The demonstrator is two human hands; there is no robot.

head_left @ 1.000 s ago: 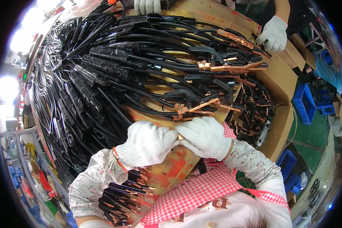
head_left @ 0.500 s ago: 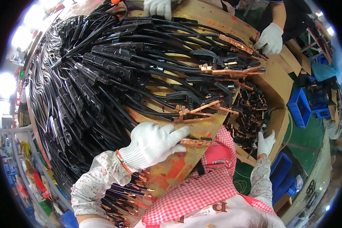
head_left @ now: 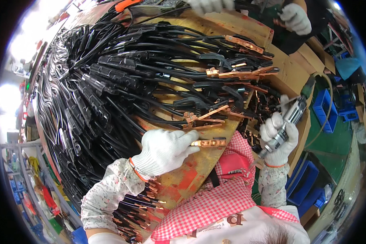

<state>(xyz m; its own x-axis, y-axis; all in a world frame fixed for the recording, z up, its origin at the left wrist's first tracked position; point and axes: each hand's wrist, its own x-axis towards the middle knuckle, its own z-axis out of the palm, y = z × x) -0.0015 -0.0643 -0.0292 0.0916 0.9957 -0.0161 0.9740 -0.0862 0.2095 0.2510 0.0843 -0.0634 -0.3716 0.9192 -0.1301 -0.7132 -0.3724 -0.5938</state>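
Observation:
My white-gloved left hand (head_left: pixel 160 152) is closed on a copper welding clamp jaw (head_left: pixel 211 143), which sticks out of the fingers to the right, over the table. A black cable seems to run into that hand from the left, but the join is covered by the glove. My gloved right hand (head_left: pixel 269 131) grips a silver pneumatic screwdriver (head_left: pixel 293 114) above the carton, fingers wrapped round its body. The tool tilts, one end up to the right and the other down toward my apron. Just beyond the left hand lies a black-handled copper welding clamp (head_left: pixel 207 116).
Bundled black cables (head_left: pixel 85 105) spread over the worn wooden table (head_left: pixel 183 179). A cardboard carton (head_left: pixel 295 77) of copper clamp parts stands at its right edge. A hose (head_left: pixel 332 101) curves beside a blue bin (head_left: pixel 324 110). Across the table, a co-worker's gloved hands (head_left: pixel 295 19) are busy.
My right hand has come up out of the carton with the pneumatic screwdriver. The left hand stays almost in place, its copper jaw turned slightly. The co-worker's hands have shifted.

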